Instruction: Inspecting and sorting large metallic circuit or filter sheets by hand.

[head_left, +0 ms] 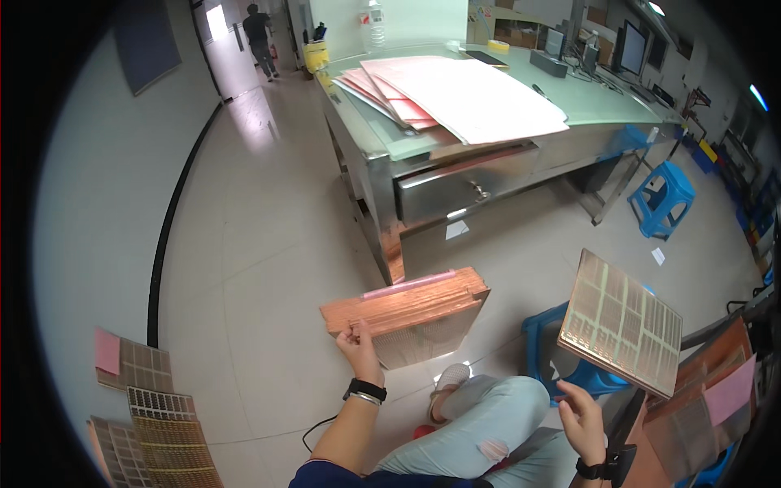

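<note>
A thick stack of copper circuit-board panels (407, 313) stands on edge on the floor in front of me, a pink sheet (407, 285) showing along its far side. My left hand (358, 348) is closed at the stack's near left corner, its fingertips pinching a panel edge; how many panels are between them I cannot tell. To the right, a pile of copper panels with a pale grid pattern (622, 321) lies tilted on a blue plastic stool (541, 333). Just below that pile my right hand (582, 419) is open, fingers apart and holding nothing.
A green-topped metal desk (370, 134) carries loose papers (480, 93); its drawer (455, 183) faces me. Another blue stool (663, 199) stands farther right. More panels lean at the lower left (171, 431) and lower right (691, 431). A person (259, 41) is far off by the doorway.
</note>
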The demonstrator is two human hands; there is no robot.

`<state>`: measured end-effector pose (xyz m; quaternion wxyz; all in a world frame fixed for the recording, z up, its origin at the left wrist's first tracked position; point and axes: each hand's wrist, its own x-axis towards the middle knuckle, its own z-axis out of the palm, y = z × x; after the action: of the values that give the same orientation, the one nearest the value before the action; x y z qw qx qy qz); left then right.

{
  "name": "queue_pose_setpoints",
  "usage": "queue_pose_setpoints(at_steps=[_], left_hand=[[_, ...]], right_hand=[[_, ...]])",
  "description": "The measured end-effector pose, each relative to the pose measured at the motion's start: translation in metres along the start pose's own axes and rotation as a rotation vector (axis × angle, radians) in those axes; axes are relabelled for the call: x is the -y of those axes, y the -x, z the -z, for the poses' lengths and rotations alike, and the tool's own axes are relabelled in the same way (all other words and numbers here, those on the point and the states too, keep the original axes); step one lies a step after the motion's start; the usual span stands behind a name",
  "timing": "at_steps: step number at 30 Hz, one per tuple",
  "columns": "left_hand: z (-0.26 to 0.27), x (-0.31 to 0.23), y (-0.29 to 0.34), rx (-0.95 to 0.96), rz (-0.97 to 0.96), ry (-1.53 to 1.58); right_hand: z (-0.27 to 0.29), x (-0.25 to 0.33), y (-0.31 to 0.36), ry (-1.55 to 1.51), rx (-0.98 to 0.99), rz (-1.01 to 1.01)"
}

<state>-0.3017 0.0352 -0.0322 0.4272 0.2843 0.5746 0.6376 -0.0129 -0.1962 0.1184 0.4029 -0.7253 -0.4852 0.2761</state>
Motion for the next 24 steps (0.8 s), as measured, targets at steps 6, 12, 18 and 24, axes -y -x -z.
queue_pose_setpoints(at_steps=[6,12,18,24], left_hand=[[0.002,-0.003,0.012,0.084,0.007,-0.043],[0.029,0.028,0.024,0.057,-0.16,-0.224],[0.025,0.009,0.051,0.126,-0.047,-0.07],[0.037,0.009,0.049,0.286,-0.04,-0.129]], right_hand=[[-0.016,-0.005,-0.001,-0.005,0.067,-0.01],[-0.034,-0.005,-0.008,-0.041,0.138,0.054],[-0.093,0.001,-0.045,0.199,0.166,0.422],[-0.175,0.015,-0.074,0.448,0.34,0.564]])
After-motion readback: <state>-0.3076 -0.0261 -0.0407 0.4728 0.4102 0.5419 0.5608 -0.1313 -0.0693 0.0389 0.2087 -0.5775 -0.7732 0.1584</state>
